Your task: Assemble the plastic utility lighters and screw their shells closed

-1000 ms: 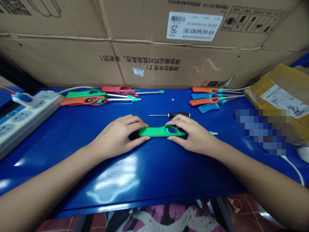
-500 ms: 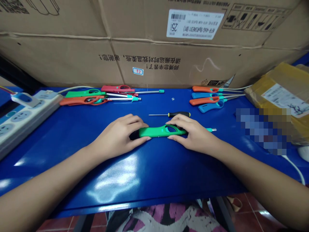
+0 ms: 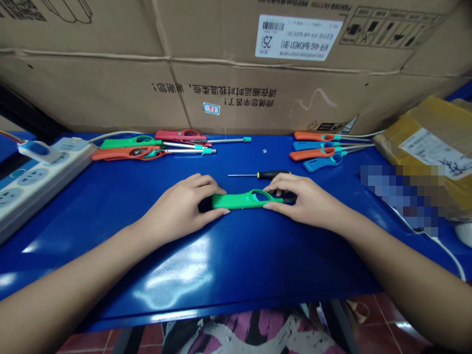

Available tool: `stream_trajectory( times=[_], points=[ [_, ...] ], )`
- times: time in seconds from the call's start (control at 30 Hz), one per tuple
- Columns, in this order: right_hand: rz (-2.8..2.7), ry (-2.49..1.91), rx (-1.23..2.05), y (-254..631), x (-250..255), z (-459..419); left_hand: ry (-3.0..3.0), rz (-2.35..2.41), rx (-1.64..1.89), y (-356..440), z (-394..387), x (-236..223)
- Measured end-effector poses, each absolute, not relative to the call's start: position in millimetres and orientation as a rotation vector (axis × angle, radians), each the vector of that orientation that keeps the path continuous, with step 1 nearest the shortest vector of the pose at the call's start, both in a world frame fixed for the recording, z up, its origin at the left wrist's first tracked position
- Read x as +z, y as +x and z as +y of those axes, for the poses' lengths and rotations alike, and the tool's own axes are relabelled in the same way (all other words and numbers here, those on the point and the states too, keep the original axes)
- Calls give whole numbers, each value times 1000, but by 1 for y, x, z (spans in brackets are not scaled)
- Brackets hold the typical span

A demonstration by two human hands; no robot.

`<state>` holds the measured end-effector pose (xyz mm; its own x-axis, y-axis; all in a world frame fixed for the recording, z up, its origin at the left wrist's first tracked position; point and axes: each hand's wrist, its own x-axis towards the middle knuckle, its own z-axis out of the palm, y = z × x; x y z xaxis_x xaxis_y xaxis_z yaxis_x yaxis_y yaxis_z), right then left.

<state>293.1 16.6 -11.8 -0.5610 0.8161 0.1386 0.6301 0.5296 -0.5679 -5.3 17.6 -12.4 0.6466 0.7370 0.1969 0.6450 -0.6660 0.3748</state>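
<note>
Shifted slightly rightward along the green lighter (image 3: 236, 200) since the earlier frame: right hand (image 3: 313, 199), with more of the handle exposed and the metal tip beyond the hand no longer in sight. Unchanged: left hand (image 3: 180, 204).

From left to right, placed by the green lighter: far to its left, a white power strip (image 3: 37, 174); beyond it to the left, a loose row with an orange lighter (image 3: 110, 154), a second green lighter (image 3: 125, 142) and a red lighter (image 3: 167, 134); at its left end, left-hand fingers closed to handle width, thumb in front. Just behind it, a screwdriver (image 3: 271, 174), shaft pointing left. At its right end, right-hand fingers partly closed about the front of the handle; nozzle largely hidden. Beyond it to the right, orange and blue lighters (image 3: 308, 136); farther right, a taped parcel (image 3: 409, 123).

Step in hand, as judged: two-handed steadying of the green lighter, lengthwise on the table (image 3: 258, 255). Called for in any further handling: firm left-end support and light right-hand pressure.

Surface: glossy blue, with bright reflections before the lighter. Room: cardboard box (image 3: 121, 93) upright behind; reddish tiled floor (image 3: 376, 319) below.
</note>
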Motion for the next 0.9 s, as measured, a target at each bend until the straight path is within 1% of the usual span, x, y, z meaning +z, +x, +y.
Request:
stream_trajectory(
  times=[0.07,0.2,0.5,0.57,0.73,0.9],
  points=[
    [-2464,-1176,516,297,-7,16,2615,1122,478,-6,17,-12],
    [-2718,-1077,113,302,2,11,2691,1136,450,-8,17,-11],
    [-2833,-1080,-329,291,0,-1,3329,1101,343,4,2,-12],
    [-2837,-1092,-377,289,-1,-2,3355,1096,346,5,2,-13],
    [-2786,-1108,-319,292,-1,0,3308,1058,348,3,7,-15],
    [-2803,-1098,-420,292,0,1,3282,978,426,3,9,-16]
  ],
)
